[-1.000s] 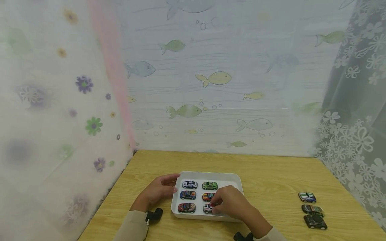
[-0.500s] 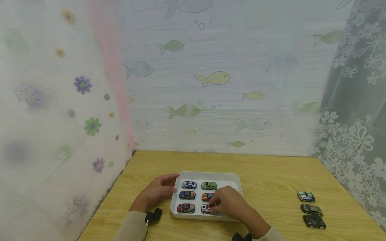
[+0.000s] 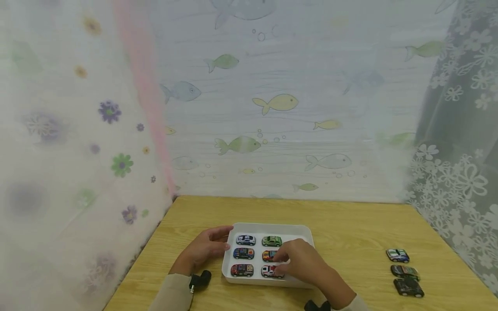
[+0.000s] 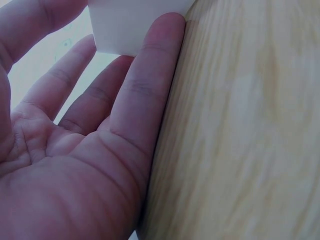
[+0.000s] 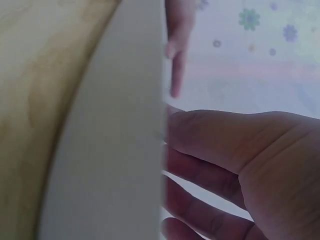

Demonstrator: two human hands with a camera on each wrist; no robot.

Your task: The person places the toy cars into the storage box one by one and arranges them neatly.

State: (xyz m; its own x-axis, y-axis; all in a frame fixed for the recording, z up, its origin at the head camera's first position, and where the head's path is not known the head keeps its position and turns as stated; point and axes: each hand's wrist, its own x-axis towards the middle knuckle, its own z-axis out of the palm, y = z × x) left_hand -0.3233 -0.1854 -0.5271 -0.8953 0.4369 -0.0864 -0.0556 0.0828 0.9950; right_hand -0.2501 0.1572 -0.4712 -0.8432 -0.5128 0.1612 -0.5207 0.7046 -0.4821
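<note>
A white tray (image 3: 293,232) holds toy cars in two columns. In the left column are a white-and-blue toy car (image 3: 246,240), a blue one and a red-and-black one. Green (image 3: 271,241) and red-and-yellow (image 3: 268,256) toy cars fill the second column, above a white-and-red toy car (image 3: 267,271) at the front. My right hand (image 3: 303,261) is over the tray, thumb and index finger parted at that white-and-red car's right end. My left hand (image 3: 202,248) rests on the table at the tray's left side, fingers extended against its wall (image 4: 120,25).
On the wooden table (image 3: 350,237), to the right, lie a white, green and blue toy car (image 3: 397,255), a dark multicoloured one (image 3: 404,271) and a black one (image 3: 408,287). A fish-print curtain (image 3: 249,108) hangs behind the table.
My right hand's thumb and index finger have spread apart from the white-and-red toy car, which now shows more fully in the tray. The left hand stays at the tray's side.
</note>
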